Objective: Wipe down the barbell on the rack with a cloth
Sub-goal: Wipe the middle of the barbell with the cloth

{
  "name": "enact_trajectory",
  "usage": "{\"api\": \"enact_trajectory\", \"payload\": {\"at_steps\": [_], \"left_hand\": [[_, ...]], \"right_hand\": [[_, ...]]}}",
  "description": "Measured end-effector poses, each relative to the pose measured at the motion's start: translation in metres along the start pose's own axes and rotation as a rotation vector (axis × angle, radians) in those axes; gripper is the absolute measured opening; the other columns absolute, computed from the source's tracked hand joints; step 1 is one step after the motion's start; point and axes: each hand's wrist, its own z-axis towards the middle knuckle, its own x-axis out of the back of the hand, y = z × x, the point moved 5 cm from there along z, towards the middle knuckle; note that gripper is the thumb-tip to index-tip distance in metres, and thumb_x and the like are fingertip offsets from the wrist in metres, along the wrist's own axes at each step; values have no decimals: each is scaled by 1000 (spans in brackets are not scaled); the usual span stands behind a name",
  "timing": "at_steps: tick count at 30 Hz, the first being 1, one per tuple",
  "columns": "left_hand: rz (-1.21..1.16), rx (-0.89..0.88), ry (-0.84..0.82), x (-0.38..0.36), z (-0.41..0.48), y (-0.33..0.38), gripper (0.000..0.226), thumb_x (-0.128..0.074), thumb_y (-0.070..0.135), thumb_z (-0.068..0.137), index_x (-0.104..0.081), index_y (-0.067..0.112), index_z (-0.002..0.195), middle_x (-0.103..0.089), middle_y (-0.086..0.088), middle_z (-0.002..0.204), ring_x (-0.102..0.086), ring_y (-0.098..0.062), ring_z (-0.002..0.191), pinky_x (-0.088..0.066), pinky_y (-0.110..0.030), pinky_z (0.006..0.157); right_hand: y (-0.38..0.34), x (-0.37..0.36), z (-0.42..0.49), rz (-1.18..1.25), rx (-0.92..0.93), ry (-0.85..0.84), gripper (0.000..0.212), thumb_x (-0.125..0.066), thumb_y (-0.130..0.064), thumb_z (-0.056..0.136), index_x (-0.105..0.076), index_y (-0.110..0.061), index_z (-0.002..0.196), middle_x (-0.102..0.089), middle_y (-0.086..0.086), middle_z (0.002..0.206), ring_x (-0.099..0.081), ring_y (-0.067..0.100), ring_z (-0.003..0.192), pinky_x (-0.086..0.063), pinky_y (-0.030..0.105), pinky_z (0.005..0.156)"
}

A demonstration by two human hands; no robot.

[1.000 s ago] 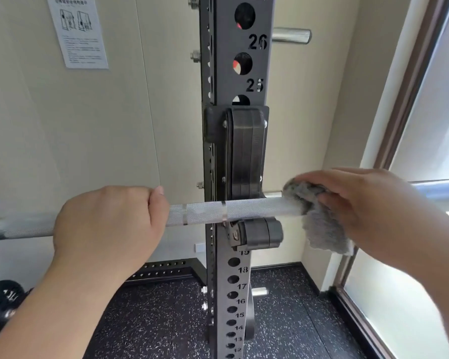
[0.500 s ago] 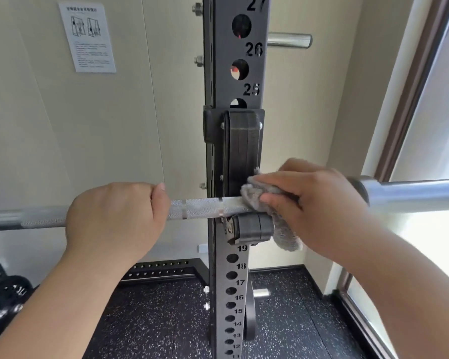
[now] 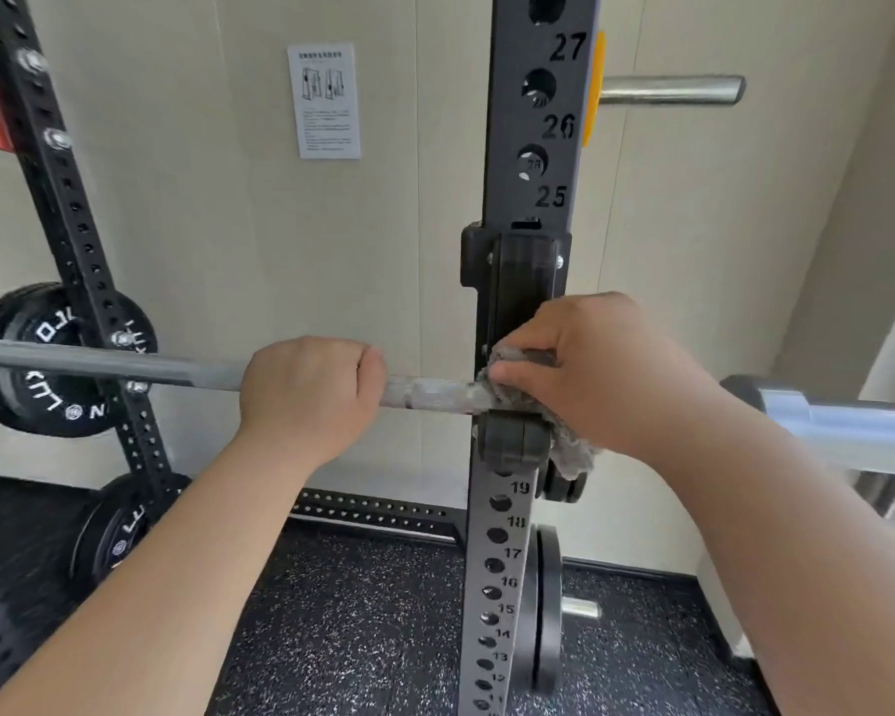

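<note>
Barbell (image 3: 435,394), centre frame, across rack upright (image 3: 512,509): left hand (image 3: 308,392) clenched round bar; right hand (image 3: 595,374) grasping grey cloth (image 3: 572,449) wrapped on it.

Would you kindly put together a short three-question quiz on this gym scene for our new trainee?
1. True or false: the left hand grips the barbell bare, with nothing under it.
2. Where is the cloth? A) on the floor; B) wrapped on the barbell under the right hand; C) draped over the weight plates.
3. Fill in: the first number printed on the upright below the J-hook is ___.

Key: 1 true; 2 B; 3 19.
</note>
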Motion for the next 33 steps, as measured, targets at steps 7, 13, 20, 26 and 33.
{"api": "enact_trajectory", "payload": {"at_steps": [7,13,20,26,33], "left_hand": [[-26,-36,1,2,1,0,47,-29,39,96,-49,19,59,-47,3,52,-46,-30,53,-30,-32,53],[-64,-137,-7,-1,-1,-6,54,-21,45,98,-61,20,71,-59,2,62,-53,-28,56,-27,-33,53],[-269,-126,87,38,3,-65,35,-35,39,101,-63,25,85,-62,7,75,-56,-24,67,-47,-37,56],[-151,9,-43,14,11,-125,41,-38,48,98,-59,25,73,-59,10,66,-58,-28,66,-38,-32,58],[-33,-7,-63,1,5,-127,55,-17,50,91,-55,20,66,-49,2,54,-50,-31,56,-31,-29,52]], "right_hand": [[-18,5,5,-201,-109,-143,24,-64,-51,94,-70,-42,115,-65,-18,90,-59,11,86,-47,30,64],[-73,-28,31,-445,-72,-185,14,-56,-33,102,-64,-24,96,-56,-7,84,-57,20,88,-36,30,60],[-67,-30,24,-431,-313,-201,41,-39,-54,103,-54,-25,78,-51,-5,84,-57,18,80,-51,35,71],[-86,-56,22,-700,-149,116,30,-53,-32,98,-65,-18,74,-49,0,70,-51,29,67,-51,40,65],[-107,-104,47,-489,-191,229,47,-27,-38,107,-65,-17,89,-61,2,86,-60,32,73,-52,43,68]]}}
